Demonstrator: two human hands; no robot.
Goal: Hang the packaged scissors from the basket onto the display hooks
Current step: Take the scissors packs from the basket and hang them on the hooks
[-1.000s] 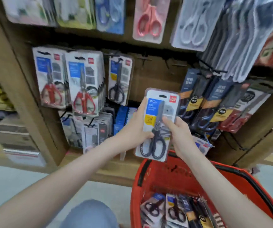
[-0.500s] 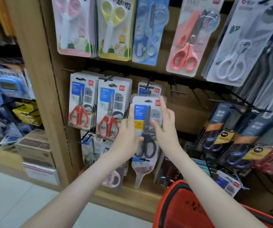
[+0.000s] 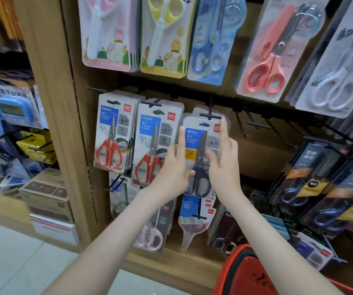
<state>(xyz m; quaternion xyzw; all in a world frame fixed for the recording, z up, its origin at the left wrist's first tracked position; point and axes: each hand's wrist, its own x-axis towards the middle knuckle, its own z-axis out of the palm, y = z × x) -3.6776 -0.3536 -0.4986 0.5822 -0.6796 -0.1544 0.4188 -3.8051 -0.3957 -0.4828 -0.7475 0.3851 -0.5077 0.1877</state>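
Here, package held: a clear-plastic blister pack with a blue-and-grey card and black-handled scissors [image 3: 201, 154] sits upright between both hands, against the wooden display wall.
Long axis: near vertical, blades up, handles down, so the hang slot at its top edge points toward the hook.
Left hand [image 3: 174, 167]: partly closed on the pack's left edge, index finger stretched up along the card, thumb pressed on the front near the scissor pivot.
Right hand [image 3: 223, 165]: partly closed on the right edge, one finger reaching up to the top corner, thumb on the front face.
Key relation: the black wire display hook [image 3: 210, 116] lies just above both hands and away from the person, its crossbar end touching or just over the pack's top edge; whether the slot is already threaded cannot be told.
Nearer hand: the right fingertip lies closer to the hook end than the left.
Neighbour: a red-handled scissors pack [image 3: 156, 141] hangs just left of the left hand.
Supply: the red plastic basket [image 3: 241, 271] sits below the right forearm, toward the person.
Judged next: push the pack back along the hook, both hands keeping it vertical.
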